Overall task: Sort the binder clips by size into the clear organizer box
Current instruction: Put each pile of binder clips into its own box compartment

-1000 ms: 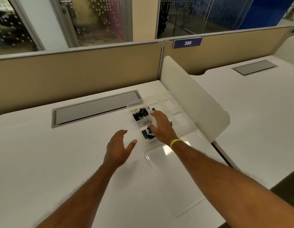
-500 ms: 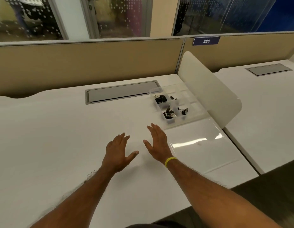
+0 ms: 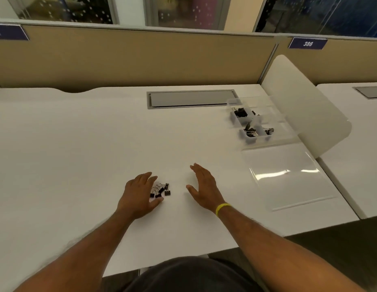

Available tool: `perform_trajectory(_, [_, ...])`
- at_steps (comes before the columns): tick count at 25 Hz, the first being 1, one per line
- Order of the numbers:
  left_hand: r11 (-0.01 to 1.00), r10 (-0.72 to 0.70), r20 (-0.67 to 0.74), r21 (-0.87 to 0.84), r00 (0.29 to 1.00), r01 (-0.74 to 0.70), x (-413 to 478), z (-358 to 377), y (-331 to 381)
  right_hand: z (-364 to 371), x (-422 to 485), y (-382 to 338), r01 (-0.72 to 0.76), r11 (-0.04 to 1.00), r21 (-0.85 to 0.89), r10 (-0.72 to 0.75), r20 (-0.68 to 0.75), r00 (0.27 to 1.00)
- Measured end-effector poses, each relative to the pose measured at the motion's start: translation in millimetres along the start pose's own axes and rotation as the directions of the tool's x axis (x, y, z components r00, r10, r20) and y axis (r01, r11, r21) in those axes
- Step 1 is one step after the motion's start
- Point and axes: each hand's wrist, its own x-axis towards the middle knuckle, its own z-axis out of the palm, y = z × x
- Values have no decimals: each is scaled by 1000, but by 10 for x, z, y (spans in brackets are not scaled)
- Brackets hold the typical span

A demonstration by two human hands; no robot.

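Observation:
A small heap of black binder clips (image 3: pixel 160 190) lies on the white desk (image 3: pixel 77 144) just right of my left hand (image 3: pixel 139 192). That hand is flat, fingers apart, its thumb and fingertips at the edge of the heap. My right hand (image 3: pixel 204 186), a yellow band on the wrist, hovers open to the right of the clips, holding nothing. The clear organizer box (image 3: pixel 265 121) stands at the far right with black clips in three of its compartments. Its open lid (image 3: pixel 288 175) lies flat on the desk toward me.
A grey cable hatch (image 3: pixel 191 99) is set into the desk at the back. A white rounded divider panel (image 3: pixel 305 110) rises just right of the box, with another desk beyond it. A tan partition (image 3: pixel 141 60) closes the back.
My right hand has drawn back from the organizer box toward me. The view has swung left, and the loose clips beside my left hand have come into sight.

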Motion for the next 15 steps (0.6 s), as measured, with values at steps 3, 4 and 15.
perform_trajectory(3, [1000, -4, 35, -7, 999, 4, -93, 10, -146, 161, 50, -234, 49, 998, 29, -52, 110, 993])
perform_trajectory(4, [1000, 0, 43, -12, 999, 0, -97, 16, -178, 206, 76, -299, 58, 998, 40, -63, 146, 987])
perform_trajectory(15, [987, -9, 27, -162, 1000, 13, -22, 127, 26, 407, 252, -612, 217, 967, -132, -172, 286, 943])
